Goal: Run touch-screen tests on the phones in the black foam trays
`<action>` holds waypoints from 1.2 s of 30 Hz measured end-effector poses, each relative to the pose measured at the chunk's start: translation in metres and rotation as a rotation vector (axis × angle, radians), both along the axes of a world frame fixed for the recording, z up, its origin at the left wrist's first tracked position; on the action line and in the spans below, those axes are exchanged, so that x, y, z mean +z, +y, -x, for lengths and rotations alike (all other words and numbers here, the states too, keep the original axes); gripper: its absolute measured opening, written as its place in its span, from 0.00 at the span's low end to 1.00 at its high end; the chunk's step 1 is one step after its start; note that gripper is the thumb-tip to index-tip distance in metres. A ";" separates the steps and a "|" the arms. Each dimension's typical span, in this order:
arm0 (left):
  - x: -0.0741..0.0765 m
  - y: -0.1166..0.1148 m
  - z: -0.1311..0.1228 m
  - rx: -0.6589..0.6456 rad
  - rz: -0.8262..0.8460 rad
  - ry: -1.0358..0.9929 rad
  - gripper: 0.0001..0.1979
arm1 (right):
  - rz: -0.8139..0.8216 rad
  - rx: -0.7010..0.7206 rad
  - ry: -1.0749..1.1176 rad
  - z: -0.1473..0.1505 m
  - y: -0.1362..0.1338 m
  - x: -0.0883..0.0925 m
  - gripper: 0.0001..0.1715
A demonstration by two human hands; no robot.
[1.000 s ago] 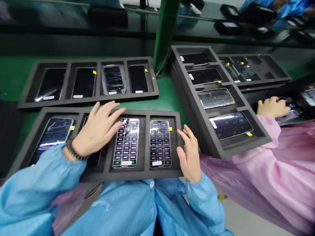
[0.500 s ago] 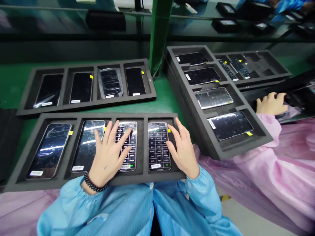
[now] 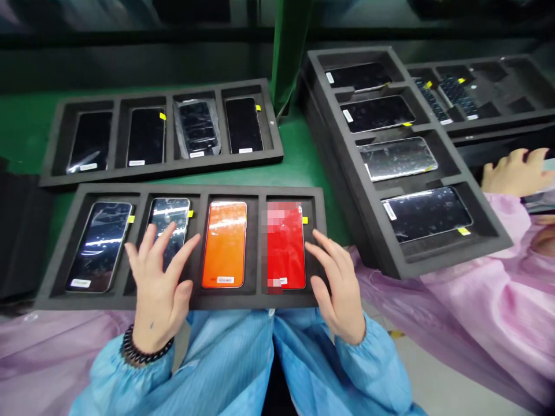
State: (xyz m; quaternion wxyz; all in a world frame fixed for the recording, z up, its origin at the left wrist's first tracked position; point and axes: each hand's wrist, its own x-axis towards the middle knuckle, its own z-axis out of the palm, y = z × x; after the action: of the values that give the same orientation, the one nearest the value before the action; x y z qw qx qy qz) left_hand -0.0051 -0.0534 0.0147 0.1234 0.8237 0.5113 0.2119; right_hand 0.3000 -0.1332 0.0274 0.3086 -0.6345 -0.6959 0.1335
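Note:
In front of me lies a dark foam tray (image 3: 255, 300) with a smartphone in each compartment. The rightmost smartphone (image 3: 288, 248) has a red screen, partly blurred out. Beside it, another smartphone (image 3: 224, 245) glows orange. A dark-screened smartphone (image 3: 171, 211) is partly covered by my left hand (image 3: 158, 283), whose fingers are spread above it and hold nothing. At the far left of the tray rests a dark smartphone (image 3: 99, 245) with a white label. My right hand (image 3: 338, 283) is at the tray's right edge, fingers apart and empty, just right of the red-screened smartphone.
Behind, a second foam tray (image 3: 167, 173) holds several dark phones, one in a clear wrap. Stacked foam trays (image 3: 368, 190) with more phones stand at the right. A green post (image 3: 290, 58) rises behind. A co-worker's hand (image 3: 518, 173) in a pink sleeve is at far right.
Both right-hand phones in the front tray went from grid menus to plain orange and red screens. My left hand moved left off the orange one; my right hand drew slightly right.

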 end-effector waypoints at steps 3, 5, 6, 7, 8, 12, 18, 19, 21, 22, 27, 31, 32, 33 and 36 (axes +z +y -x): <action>-0.018 -0.021 0.020 -0.009 -0.023 0.025 0.29 | -0.063 0.044 0.035 0.011 -0.017 -0.006 0.26; -0.032 -0.036 0.034 -0.029 -0.069 0.060 0.29 | -0.110 0.092 0.004 0.016 -0.021 -0.012 0.26; -0.038 -0.043 0.042 -0.041 -0.094 0.076 0.29 | -0.133 0.114 -0.023 0.018 -0.021 -0.016 0.25; -0.044 -0.049 0.049 -0.057 -0.113 0.089 0.28 | -0.152 0.131 -0.049 0.018 -0.021 -0.019 0.25; -0.048 -0.055 0.055 -0.076 -0.124 0.098 0.28 | -0.166 0.145 -0.070 0.018 -0.020 -0.021 0.24; -0.053 -0.065 0.064 -0.083 -0.080 0.132 0.30 | -0.170 0.205 -0.144 0.016 -0.017 -0.021 0.22; -0.036 -0.055 0.038 -0.136 -0.079 0.108 0.33 | -0.039 0.266 -0.251 0.014 -0.014 -0.016 0.28; -0.033 -0.053 0.035 -0.145 -0.065 0.119 0.33 | -0.027 0.276 -0.275 0.014 -0.013 -0.016 0.27; -0.030 -0.051 0.032 -0.147 -0.043 0.126 0.33 | -0.018 0.294 -0.315 0.015 -0.012 -0.016 0.27; -0.029 -0.051 0.031 -0.147 -0.040 0.123 0.33 | -0.022 0.304 -0.327 0.016 -0.012 -0.016 0.27; -0.031 -0.052 0.033 -0.151 -0.042 0.117 0.33 | -0.013 0.315 -0.325 0.016 -0.013 -0.017 0.27; -0.033 -0.052 0.033 -0.135 -0.039 0.146 0.33 | 0.009 0.304 -0.320 0.016 -0.015 -0.019 0.27; -0.033 -0.052 0.033 -0.131 -0.038 0.154 0.33 | 0.009 0.304 -0.322 0.016 -0.016 -0.019 0.27; -0.033 -0.052 0.033 -0.131 -0.037 0.158 0.33 | 0.008 0.305 -0.321 0.016 -0.016 -0.019 0.27; -0.034 -0.052 0.034 -0.137 -0.043 0.166 0.33 | 0.003 0.311 -0.326 0.016 -0.015 -0.019 0.26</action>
State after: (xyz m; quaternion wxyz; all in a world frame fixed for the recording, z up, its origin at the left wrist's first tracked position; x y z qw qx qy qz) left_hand -0.0395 -0.1054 -0.0193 0.0772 0.8739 0.4575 0.1450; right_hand 0.2841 -0.1487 0.0084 0.1671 -0.5332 -0.8258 0.0762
